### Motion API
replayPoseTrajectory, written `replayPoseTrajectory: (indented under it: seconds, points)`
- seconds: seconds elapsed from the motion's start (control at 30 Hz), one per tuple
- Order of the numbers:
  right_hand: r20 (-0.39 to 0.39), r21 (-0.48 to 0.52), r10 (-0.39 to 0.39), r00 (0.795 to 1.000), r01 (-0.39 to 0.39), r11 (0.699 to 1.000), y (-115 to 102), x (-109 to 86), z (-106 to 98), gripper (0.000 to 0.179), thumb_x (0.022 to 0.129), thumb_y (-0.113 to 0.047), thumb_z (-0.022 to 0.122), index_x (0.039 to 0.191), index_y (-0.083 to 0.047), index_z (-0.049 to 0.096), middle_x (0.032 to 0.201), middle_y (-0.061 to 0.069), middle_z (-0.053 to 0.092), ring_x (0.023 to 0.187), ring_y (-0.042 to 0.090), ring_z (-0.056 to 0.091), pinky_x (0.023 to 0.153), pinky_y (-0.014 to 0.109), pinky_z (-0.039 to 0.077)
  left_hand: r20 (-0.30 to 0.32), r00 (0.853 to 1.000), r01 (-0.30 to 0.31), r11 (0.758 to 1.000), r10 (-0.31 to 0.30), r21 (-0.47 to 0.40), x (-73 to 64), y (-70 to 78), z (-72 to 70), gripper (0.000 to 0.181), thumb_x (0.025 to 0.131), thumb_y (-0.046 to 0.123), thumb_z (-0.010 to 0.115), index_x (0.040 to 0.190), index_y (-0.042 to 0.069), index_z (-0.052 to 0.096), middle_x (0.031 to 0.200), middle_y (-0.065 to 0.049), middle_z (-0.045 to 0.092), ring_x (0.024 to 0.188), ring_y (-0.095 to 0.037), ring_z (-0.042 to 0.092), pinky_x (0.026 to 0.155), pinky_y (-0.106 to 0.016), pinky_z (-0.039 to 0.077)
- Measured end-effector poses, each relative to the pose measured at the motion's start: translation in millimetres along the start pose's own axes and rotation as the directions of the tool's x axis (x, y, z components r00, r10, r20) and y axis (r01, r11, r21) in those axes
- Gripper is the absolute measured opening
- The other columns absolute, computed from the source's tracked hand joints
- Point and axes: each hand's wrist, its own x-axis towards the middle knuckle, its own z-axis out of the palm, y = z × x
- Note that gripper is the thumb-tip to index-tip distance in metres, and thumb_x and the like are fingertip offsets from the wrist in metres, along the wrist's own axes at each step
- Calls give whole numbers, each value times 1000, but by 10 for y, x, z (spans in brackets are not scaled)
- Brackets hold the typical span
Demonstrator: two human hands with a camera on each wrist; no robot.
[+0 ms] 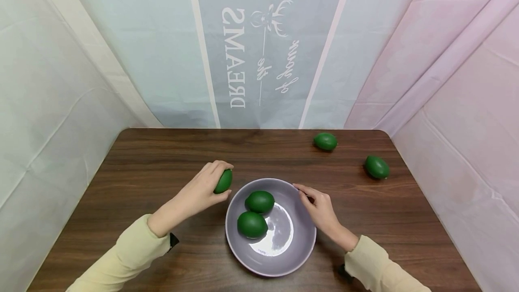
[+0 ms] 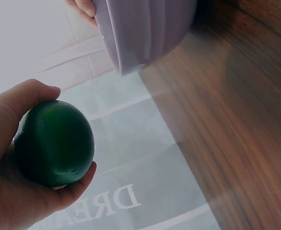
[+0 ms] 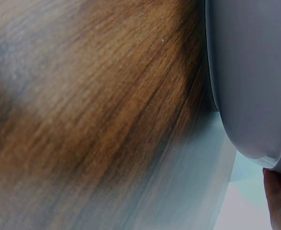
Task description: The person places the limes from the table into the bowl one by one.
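Note:
My left hand (image 1: 204, 187) grips a green lime (image 1: 224, 181) just off the bowl's left rim. The left wrist view shows thumb and fingers curled round this lime (image 2: 56, 143), its rounded end facing the camera. At the upper right rim of the round purple-grey bowl (image 1: 298, 238), my right hand (image 1: 321, 208) pinches the edge. Inside the bowl, two more limes lie side by side on the left: an upper lime (image 1: 260, 202) and a lower lime (image 1: 252, 225). From the right wrist, the bowl's outer wall (image 3: 253, 86) shows, with fingertips (image 3: 272, 184) at its rim.
Two other limes lie on the dark wooden table (image 1: 170, 148): one lime (image 1: 325, 141) by the back edge, another lime (image 1: 377, 167) farther right. Behind the table hangs a printed cloth (image 1: 267, 116), and pale cloth walls (image 1: 466, 139) flank both sides.

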Motion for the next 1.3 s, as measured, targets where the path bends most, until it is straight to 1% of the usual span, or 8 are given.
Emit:
replayPoseTrajectory:
  seconds: [0.17, 0.23, 0.43, 0.7, 0.9, 1.03, 1.3]
  points:
    - [5, 1, 5, 1000, -5, 1000, 0, -1, -2, 24, 83, 1, 60, 102, -9, 70, 97, 2, 69, 81, 11, 63, 66, 8, 44, 31, 999, 14, 1000, -14, -3, 3, 50, 8, 49, 75, 16, 72, 118, 5, 50, 114, -6, 51, 97, -20, 49, 75, -32, 48]
    - [6, 2, 5, 1000, -5, 1000, 0, 0, -2, 23, 84, 1, 60, 102, -9, 70, 97, 2, 69, 81, 11, 62, 66, 8, 44, 36, 999, 11, 1000, -10, -9, 3, 69, 9, 49, 75, 15, 72, 118, 5, 50, 114, -6, 51, 97, -19, 49, 75, -32, 48]
    - [5, 3, 4, 1000, -4, 1000, 0, 0, 0, 23, 83, 1, 61, 102, -8, 70, 98, 2, 68, 80, 6, 60, 65, 9, 44, 34, 999, -18, 1000, 19, -17, 1, 111, 19, 48, 74, 15, 71, 116, 5, 50, 114, -6, 51, 97, -19, 49, 77, -31, 48]
    - [8, 1, 6, 1000, -6, 1000, -2, 3, -1, 23, 83, 1, 61, 102, -9, 70, 98, 2, 68, 78, 5, 59, 64, 10, 44, 35, 998, -48, 999, 49, -26, 11, 161, 54, 47, 74, 16, 71, 115, 4, 51, 111, -5, 51, 95, -19, 49, 79, -30, 47]
    - [3, -5, 3, 1000, -3, 1000, -2, 1, 4, 23, 83, 1, 61, 102, -9, 70, 97, 2, 69, 75, 4, 58, 63, 10, 44, 59, 996, -59, 997, 62, -42, 12, 219, 70, 48, 74, 15, 72, 116, 4, 50, 113, -4, 50, 97, -18, 48, 80, -29, 47]
    - [2, -2, -1, 1000, 1, 1000, -3, 0, 7, 23, 82, 2, 61, 102, -8, 70, 97, 2, 69, 76, 4, 58, 63, 9, 44, 71, 995, -66, 996, 69, -53, 5, 260, 80, 49, 75, 17, 71, 117, 4, 49, 115, -4, 50, 99, -18, 48, 83, -30, 46]
    - [-2, -7, -9, 1000, 9, 1000, 3, -1, 6, 24, 82, 2, 61, 102, -8, 70, 96, 2, 69, 79, 6, 60, 65, 9, 44, 86, 991, -98, 994, 102, -51, -3, 329, 112, 49, 76, 18, 70, 118, 4, 49, 116, -5, 50, 101, -18, 48, 84, -29, 45]
